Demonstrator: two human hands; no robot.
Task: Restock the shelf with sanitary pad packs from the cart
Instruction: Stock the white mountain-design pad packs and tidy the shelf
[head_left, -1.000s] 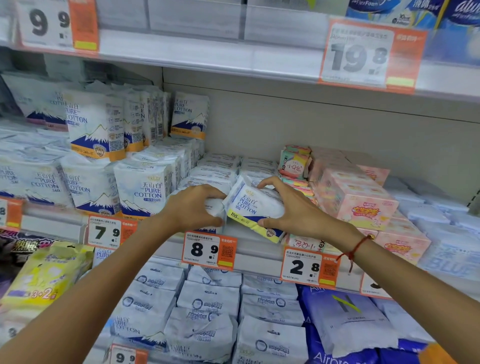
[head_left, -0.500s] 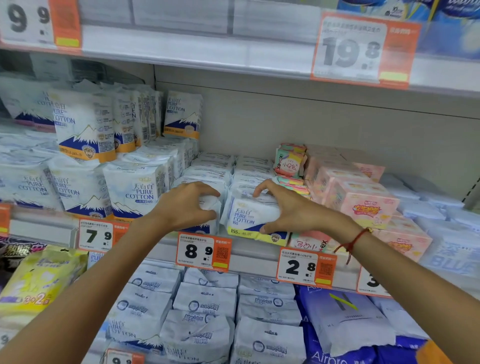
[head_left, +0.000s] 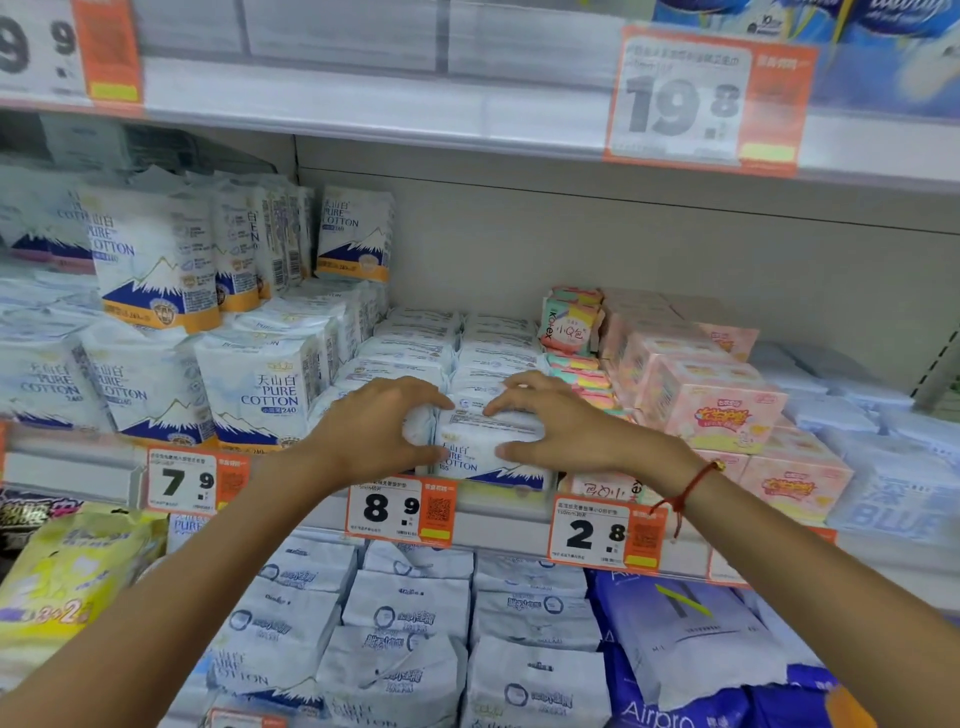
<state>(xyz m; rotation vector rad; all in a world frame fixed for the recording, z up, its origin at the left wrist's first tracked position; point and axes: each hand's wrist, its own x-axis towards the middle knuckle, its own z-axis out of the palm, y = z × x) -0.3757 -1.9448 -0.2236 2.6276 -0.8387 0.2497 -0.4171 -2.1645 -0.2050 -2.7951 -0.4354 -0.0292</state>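
Note:
A white "Pure Cotton" pad pack (head_left: 480, 457) with a blue mountain print stands at the front edge of the middle shelf (head_left: 498, 512), above the 8.9 price tag. My right hand (head_left: 561, 428) grips its top and right side, fingers over the top, thumb on the front. My left hand (head_left: 371, 426) grips the neighbouring white pack (head_left: 418, 426) just to the left, mostly hidden under the fingers. More flat white packs (head_left: 457, 338) lie stacked in rows behind both. The cart is out of view.
Taller Pure Cotton packs (head_left: 260, 389) crowd the left of the shelf. Pink boxes (head_left: 711, 405) and colourful Kotex packs (head_left: 569, 322) fill the right. The lower shelf holds white packs (head_left: 405, 618) and blue Airpro bags (head_left: 685, 639). An upper shelf edge (head_left: 415, 109) overhangs.
The pack was tilted and held up between both hands; it now stands upright at the shelf front. Both hands have moved closer together on the front packs.

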